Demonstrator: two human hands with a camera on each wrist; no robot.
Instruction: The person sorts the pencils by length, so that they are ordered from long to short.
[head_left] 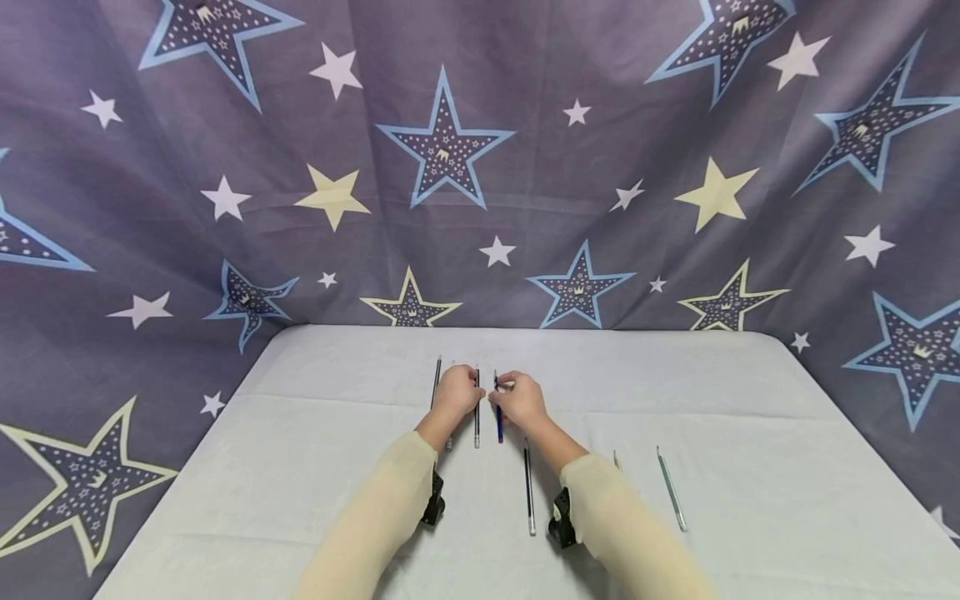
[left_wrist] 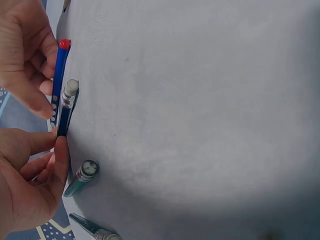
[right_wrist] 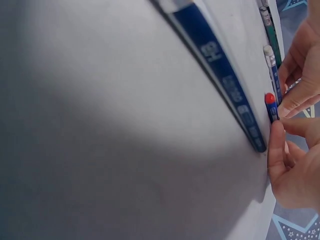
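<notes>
Near the far side of the table, my left hand point(head_left: 456, 392) pinches a dark blue pencil point(head_left: 477, 421) with a white eraser, which points toward me. Just right of it, my right hand point(head_left: 521, 398) pinches a blue pencil point(head_left: 499, 427) with a red end point(right_wrist: 270, 98). The two pencils lie side by side, a small gap apart. To the left of my left hand is a dark pencil point(head_left: 437, 379). Another, a green pencil point(left_wrist: 82, 179) with an eraser end, is partly hidden by that hand in the head view.
A blue HB pencil point(right_wrist: 220, 65) lies closer to me, beside my right forearm. Farther right rests a pale green pencil point(head_left: 672, 492). The tip of a thin item point(head_left: 617, 460) shows past my right sleeve. A star-patterned curtain point(head_left: 525, 208) hangs behind the white-covered table point(head_left: 300, 467).
</notes>
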